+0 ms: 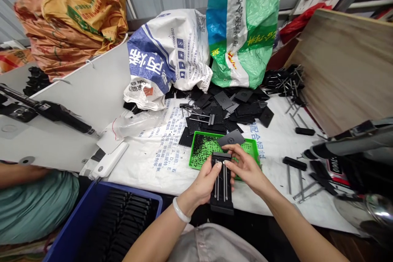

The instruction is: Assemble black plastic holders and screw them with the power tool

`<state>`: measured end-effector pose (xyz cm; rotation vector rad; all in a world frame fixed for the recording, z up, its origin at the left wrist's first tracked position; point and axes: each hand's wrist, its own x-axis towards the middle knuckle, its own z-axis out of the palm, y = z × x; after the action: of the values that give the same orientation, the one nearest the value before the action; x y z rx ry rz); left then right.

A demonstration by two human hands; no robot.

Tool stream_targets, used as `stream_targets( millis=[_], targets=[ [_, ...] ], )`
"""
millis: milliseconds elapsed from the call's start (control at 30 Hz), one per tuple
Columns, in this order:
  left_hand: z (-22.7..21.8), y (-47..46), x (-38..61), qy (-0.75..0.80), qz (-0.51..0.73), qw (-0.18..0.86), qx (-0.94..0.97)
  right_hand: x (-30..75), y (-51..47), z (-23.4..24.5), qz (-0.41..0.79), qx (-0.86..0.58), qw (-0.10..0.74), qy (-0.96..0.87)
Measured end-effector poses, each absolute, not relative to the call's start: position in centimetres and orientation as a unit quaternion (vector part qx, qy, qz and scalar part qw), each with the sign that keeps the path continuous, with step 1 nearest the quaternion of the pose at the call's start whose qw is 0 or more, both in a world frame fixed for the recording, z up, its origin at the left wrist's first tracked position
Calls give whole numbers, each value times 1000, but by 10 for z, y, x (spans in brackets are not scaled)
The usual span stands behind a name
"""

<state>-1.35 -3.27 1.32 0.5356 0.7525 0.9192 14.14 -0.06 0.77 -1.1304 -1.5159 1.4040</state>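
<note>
My left hand [205, 184] and my right hand [247, 168] both grip a long black plastic frame [221, 184] with thin metal rods set along it. I hold it upright over the near table edge, just in front of a green tray [199, 149] filled with small black screws. My left fingers curl round its left side. My right fingers pinch its upper right end. A flat black square plate [231, 139] lies on the tray's far edge.
A heap of black plates and rods [227, 108] lies behind the tray, under printed sacks [242, 24]. A blue crate [107, 221] of black parts sits at lower left. Another person's arm [18, 172] is at left. Loose rods [294, 168] and a powered tool [353, 143] are at right.
</note>
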Motion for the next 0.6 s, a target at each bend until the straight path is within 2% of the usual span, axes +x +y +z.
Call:
stream_targets(
  millis=[67,133,233,300,367,400,533,600],
  targets=[
    [15,-29,-20,350,445,784,254,152,15,12,479,-418,371,-677],
    [16,-22,-27,364,483,759,241,165,35,16,348,-421,334,-768],
    [12,-11,-38,391,544,717,191,185,68,19,116,-449,212,-860],
    [9,-6,-42,396,563,707,162,193,84,18,35,-427,125,-895],
    [5,-3,-44,397,574,702,142,196,90,18,29,-398,101,-911],
    [4,-3,-44,398,580,698,134,196,89,17,43,-395,124,-909],
    [8,-6,-37,391,588,696,130,193,67,12,191,-418,290,-839],
    [14,-6,-31,378,587,702,139,190,54,6,276,-414,333,-801]
  ],
)
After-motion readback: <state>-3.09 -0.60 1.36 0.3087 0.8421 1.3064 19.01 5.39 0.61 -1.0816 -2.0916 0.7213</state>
